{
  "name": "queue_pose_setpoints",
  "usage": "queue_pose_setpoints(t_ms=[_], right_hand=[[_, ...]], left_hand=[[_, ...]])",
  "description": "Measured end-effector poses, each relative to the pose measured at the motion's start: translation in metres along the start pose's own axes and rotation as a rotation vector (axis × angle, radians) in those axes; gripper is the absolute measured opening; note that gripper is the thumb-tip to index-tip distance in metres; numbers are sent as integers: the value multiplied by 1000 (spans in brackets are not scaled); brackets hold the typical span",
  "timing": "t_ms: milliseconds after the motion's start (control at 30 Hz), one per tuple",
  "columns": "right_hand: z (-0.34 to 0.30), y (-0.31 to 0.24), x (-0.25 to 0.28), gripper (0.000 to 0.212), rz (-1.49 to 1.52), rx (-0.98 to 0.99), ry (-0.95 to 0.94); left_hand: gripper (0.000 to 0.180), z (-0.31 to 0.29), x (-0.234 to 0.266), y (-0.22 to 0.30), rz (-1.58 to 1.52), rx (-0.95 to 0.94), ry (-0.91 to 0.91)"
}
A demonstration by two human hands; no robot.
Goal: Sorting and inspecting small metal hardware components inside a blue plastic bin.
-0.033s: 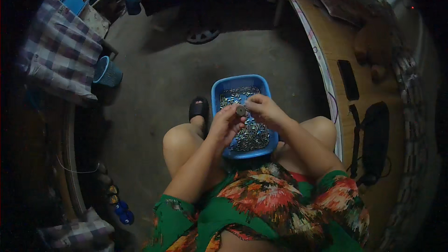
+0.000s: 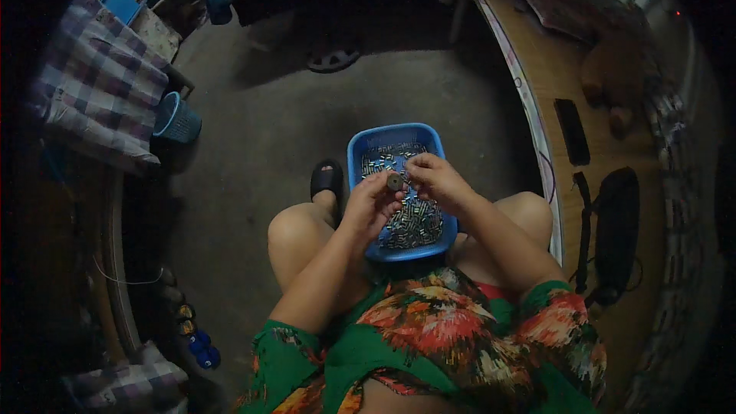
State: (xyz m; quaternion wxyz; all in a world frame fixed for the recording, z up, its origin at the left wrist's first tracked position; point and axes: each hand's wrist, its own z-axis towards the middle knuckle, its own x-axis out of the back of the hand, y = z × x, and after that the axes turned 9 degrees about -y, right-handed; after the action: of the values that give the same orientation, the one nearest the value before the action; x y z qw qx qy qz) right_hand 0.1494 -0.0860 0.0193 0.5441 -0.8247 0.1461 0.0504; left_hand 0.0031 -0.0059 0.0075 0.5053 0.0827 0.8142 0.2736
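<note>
Over a blue plastic basin (image 2: 443,247), my left hand (image 2: 370,201) pinches a small round grey metal piece (image 2: 395,182) with a hole in its middle. Close on its right side is my right hand (image 2: 435,182), its thumb and fingers drawn together in a pinch. Whatever lies between those fingertips is too small to make out. Below both hands, the basin holds a great many small shiny metal cylinders (image 2: 418,218), partly covered by my fingers. The basin stands between my knees.
To the right runs a long wooden bench (image 2: 537,61) bearing a dark phone-like slab (image 2: 572,132) and a black bag (image 2: 618,218). At the left, a blue wastebasket (image 2: 178,120) stands by a checked cloth (image 2: 107,80). A round dark base (image 2: 333,57) rests on the floor ahead.
My right fingertips have shifted very slightly beside the round metal piece. The left hand keeps its hold, and the basin has stayed in place.
</note>
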Motion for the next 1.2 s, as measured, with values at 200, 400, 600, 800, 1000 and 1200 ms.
queue_pose_setpoints(t_ms=[200, 400, 600, 800, 1000, 1200], right_hand=[[-3, -2, 3, 24, 166, 49, 34], [-1, -3, 10, 18, 73, -43, -32], [-1, -1, 8, 16, 197, -13, -62], [-2, -5, 8, 16, 194, -6, -77], [-3, -5, 2, 14, 66, -31, -64], [-3, -5, -3, 15, -31, -9, -4]], left_hand=[[20, 4, 12, -4, -59, -4, -41], [23, 3, 8, -2, -38, -2, -29], [24, 5, 12, -4, 28, 22, -19], [24, 4, 12, -3, 54, 20, -42], [22, 0, 5, -2, 45, 21, -4], [22, 0, 4, -1, 40, 34, -18]])
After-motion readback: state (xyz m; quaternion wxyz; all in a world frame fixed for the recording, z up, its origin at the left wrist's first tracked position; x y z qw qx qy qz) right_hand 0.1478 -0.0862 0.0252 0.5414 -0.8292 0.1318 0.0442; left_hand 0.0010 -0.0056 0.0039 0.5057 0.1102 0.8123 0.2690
